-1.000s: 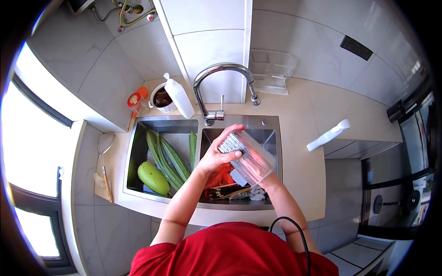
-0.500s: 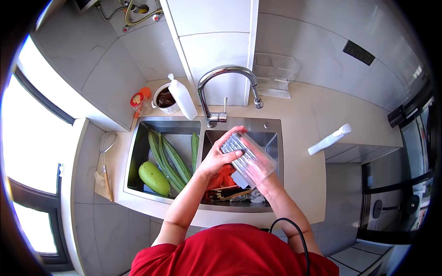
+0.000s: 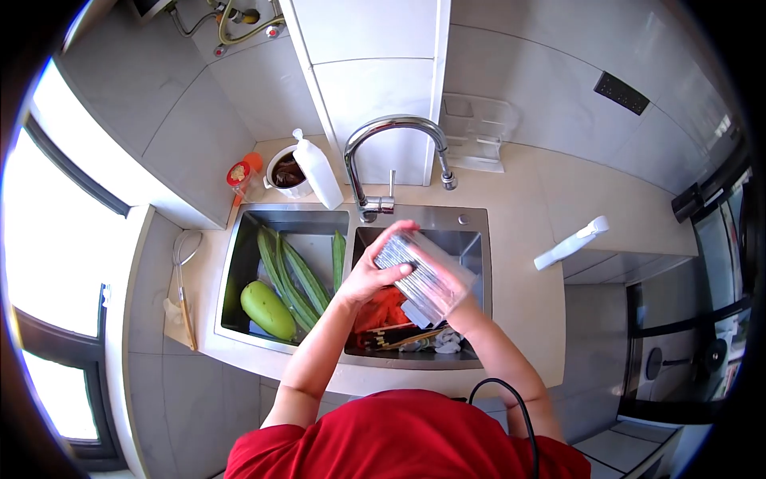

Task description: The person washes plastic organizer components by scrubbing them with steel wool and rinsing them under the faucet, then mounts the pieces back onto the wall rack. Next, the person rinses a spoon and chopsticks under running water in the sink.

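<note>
Clear box (image 3: 435, 281) (tilted) lies between both hands (image 3: 375, 275).

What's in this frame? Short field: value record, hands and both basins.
left hand: gripping clear plastic box, thumb on near face
right hand: behind box, seen through it; grip unclear
left basin: smooth green gourd, long ridged luffas
right basin: red-orange material, thin sticks; partly hidden
behind sink: faucet, white bottle
</note>
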`<state>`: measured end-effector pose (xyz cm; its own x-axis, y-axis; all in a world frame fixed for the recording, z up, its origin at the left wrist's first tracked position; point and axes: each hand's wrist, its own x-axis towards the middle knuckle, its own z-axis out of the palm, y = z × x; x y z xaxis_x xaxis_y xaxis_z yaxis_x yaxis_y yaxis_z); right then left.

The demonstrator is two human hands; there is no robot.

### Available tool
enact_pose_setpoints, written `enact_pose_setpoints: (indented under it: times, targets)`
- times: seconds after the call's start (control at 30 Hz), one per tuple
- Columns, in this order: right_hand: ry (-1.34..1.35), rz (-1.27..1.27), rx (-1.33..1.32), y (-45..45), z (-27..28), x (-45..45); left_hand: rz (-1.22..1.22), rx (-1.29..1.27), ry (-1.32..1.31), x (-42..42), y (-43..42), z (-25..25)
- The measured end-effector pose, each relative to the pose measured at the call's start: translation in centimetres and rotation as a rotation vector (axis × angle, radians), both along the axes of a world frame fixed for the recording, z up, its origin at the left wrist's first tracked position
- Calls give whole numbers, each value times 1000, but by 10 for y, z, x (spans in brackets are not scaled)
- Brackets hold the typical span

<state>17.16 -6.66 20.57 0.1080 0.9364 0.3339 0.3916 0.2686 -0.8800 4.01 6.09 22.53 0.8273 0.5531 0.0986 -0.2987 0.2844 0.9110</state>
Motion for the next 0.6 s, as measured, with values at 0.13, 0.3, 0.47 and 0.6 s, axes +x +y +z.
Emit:
enact_pose_setpoints:
  times: [0.13, 0.3, 0.47, 0.6]
  targets:
    - [1230, 114, -303, 4, 48, -15, -26, -41, -122, 2, 10, 6]
    - [-424, 93, 100, 12, 13, 11, 16, 349, 119, -6, 9, 23]
    - [-206, 91, -142, 16, 0, 8, -11, 109, 181, -5, 3, 15]
    - [1170, 257, -265, 9, 31, 1, 94, 62, -28, -1, 2, 4]
